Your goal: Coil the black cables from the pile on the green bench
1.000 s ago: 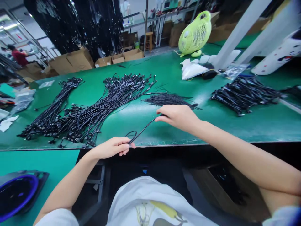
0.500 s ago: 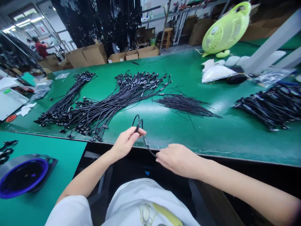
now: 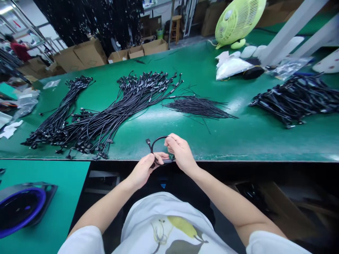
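In front of me, at the near edge of the green-topped workbench [image 3: 238, 141], a black cable [image 3: 158, 141] is bent into a small loop with a plug end sticking out at its left. My left hand [image 3: 143, 171] and my right hand [image 3: 180, 153] both grip it, the fingers close together. Farther up the bench lie a large heap of black connector cables [image 3: 113, 113], a thin bundle of short black wires [image 3: 198, 107], and another cable heap [image 3: 296, 98] at the right. None of these touch my hands.
A lime-green fan [image 3: 238, 21], a white bag [image 3: 231, 68] and a clear plastic bag [image 3: 288, 67] lie at the far right. Cardboard boxes [image 3: 90, 53] stand behind the bench. A person in red [image 3: 18, 51] is far left. A blue-ringed dish [image 3: 22, 208] sits on a teal board [image 3: 53, 180].
My right hand has moved in from the right and now holds the cable beside my left hand. The cable has been drawn into a tighter loop at the bench edge. The camera view has shifted.
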A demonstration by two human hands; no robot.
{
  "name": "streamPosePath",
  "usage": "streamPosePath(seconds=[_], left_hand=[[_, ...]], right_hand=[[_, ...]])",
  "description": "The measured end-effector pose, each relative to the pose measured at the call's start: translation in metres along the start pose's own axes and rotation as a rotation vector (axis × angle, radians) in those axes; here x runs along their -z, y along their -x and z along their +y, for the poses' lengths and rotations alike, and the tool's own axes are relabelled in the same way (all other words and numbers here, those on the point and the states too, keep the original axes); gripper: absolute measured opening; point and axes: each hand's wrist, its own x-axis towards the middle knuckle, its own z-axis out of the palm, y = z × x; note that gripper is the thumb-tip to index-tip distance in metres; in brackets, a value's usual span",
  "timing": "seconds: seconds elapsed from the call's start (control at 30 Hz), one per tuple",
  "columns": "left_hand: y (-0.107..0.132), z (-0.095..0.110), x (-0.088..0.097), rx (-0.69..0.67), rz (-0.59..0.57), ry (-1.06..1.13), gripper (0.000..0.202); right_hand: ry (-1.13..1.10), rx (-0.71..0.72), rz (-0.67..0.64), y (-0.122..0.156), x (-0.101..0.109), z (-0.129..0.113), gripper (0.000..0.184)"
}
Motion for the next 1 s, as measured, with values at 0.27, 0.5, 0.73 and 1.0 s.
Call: streamPosePath(seconds=[0.27, 0.5, 0.73, 1.0], left_hand=[[0.005, -0.010, -0.007, -0.068, 0.048, 0.304, 0.048], [0.021, -0.005, -0.002, 0.038, 0.075, 0.375, 0.041], [0.017, -0.023, -0.012, 0.128, 0.151, 0.389, 0.040], [0.014, -0.012, -0.012, 0.078, 0.260, 0.675, 0.045]], right_hand=[[-0.481, -0.239, -0.110, 0.011, -0.004, -0.007, 0.037], [-0.675, -0.304, -0.260, 0.032, -0.008, 0.000, 0.043], [-0.489, -0.083, 0.106, 0.028, -0.015, 0.011, 0.053], [-0.435, -0.101, 0.069, 0.038, -0.027, 0.015, 0.033]])
